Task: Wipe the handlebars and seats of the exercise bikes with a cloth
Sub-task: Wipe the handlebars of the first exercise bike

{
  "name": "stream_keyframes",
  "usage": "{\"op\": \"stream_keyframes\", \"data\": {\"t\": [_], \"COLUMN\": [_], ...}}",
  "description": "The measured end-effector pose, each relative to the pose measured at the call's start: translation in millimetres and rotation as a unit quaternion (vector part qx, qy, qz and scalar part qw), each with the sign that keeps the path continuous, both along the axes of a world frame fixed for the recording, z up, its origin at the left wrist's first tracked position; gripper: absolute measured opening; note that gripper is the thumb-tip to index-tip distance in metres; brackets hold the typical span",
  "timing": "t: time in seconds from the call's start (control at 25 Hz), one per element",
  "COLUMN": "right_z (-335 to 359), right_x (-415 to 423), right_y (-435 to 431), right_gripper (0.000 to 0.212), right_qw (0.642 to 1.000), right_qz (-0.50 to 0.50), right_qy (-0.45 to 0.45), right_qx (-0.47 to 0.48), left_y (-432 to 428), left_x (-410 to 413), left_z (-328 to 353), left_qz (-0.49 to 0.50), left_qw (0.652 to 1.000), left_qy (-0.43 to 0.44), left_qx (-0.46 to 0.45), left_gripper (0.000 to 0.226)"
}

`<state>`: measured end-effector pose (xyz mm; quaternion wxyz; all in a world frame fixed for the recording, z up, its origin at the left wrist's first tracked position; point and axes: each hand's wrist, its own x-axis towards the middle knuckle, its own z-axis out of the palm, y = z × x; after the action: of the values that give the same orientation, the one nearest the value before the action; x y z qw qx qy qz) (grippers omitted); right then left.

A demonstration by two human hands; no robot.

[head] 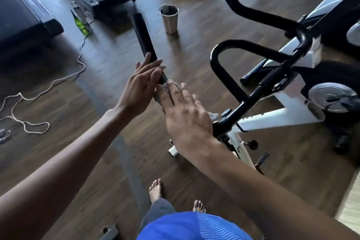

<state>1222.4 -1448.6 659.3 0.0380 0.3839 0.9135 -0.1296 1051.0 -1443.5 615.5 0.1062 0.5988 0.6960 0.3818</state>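
- Centrally, the black handlebar grip (143, 35) of the white exercise bike (272, 119) is seen running from the hands towards 11 o'clock.
- The left hand (143, 84) is laid flat against the grip's near end from its 9 o'clock side. Its fingers (153, 64) are held straight and close together, with nothing clasped.
- The right hand (183, 111) is spread palm-down over the bar, at 4 o'clock from the left hand. Its fingers (176, 93) are kept straight and slightly parted.
- The grey cloth (165, 88) is pressed onto the bar beneath the right fingers. It is seen between them near the tips, and a corner is exposed at 3 o'clock of the palm.
- A steel cup (169, 19) is stood on the wooden floor (204, 31) at 12 o'clock from the hands.
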Motion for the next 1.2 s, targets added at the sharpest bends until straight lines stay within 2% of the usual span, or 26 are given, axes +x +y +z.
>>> {"op": "stream_keyframes", "data": {"t": [0.4, 0.6, 0.8, 0.92, 1.0, 1.2], "right_z": [-37, -43, -51, -59, -60, -58], "right_x": [77, 109, 138, 139, 143, 144], "right_y": [-23, -14, 47, 42, 41, 57], "right_gripper": [0.045, 0.042, 0.036, 0.039, 0.042, 0.039], "right_qw": [0.977, 0.969, 0.949, 0.939, 0.943, 0.941], "right_qz": [0.013, 0.016, -0.070, -0.039, 0.006, -0.017], "right_qy": [0.136, 0.179, 0.264, 0.317, 0.300, 0.286], "right_qx": [0.165, 0.171, 0.155, 0.125, 0.143, 0.182], "left_y": [-24, -39, -41, -40, -39, -40], "left_x": [59, 81, 85, 86, 87, 85], "left_z": [-13, -20, -22, -25, -25, -25], "left_qz": [-0.003, 0.012, 0.025, 0.030, 0.030, 0.023], "left_qw": [1.000, 0.998, 0.997, 0.996, 0.996, 0.996], "left_qy": [-0.001, 0.021, 0.024, 0.017, 0.016, 0.025], "left_qx": [0.031, 0.061, 0.063, 0.078, 0.081, 0.081], "left_gripper": [0.034, 0.038, 0.041, 0.038, 0.039, 0.040]}}
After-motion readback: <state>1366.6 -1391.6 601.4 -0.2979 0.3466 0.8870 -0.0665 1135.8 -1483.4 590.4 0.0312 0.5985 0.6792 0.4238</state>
